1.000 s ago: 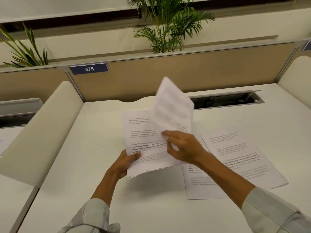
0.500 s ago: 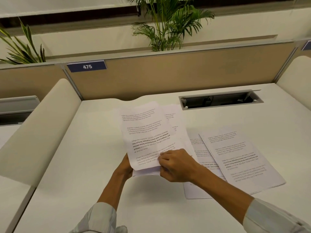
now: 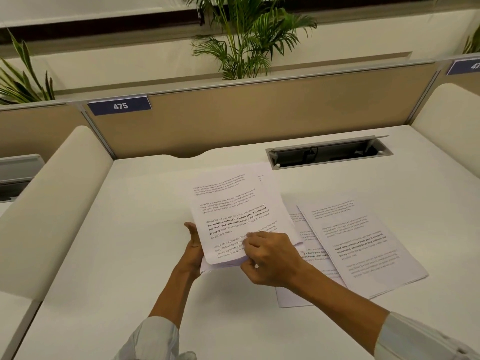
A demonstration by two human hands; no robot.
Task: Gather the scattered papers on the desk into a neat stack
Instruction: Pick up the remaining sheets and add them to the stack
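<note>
A bundle of printed white sheets is held above the white desk, its near end lifted. My left hand grips the bundle's left edge from below. My right hand pinches its near right corner, thumb under, fingers on top. To the right a printed sheet lies flat on the desk, overlapping another sheet that is partly hidden under it and under my right forearm.
A grey cable tray opening sits at the desk's back right. A tan partition with a blue 475 label closes the back. Cream padded dividers flank both sides. Plants stand behind.
The sheet my right hand held upright came down onto the bundle. My right hand slid to the bundle's near right corner and now grips it.
</note>
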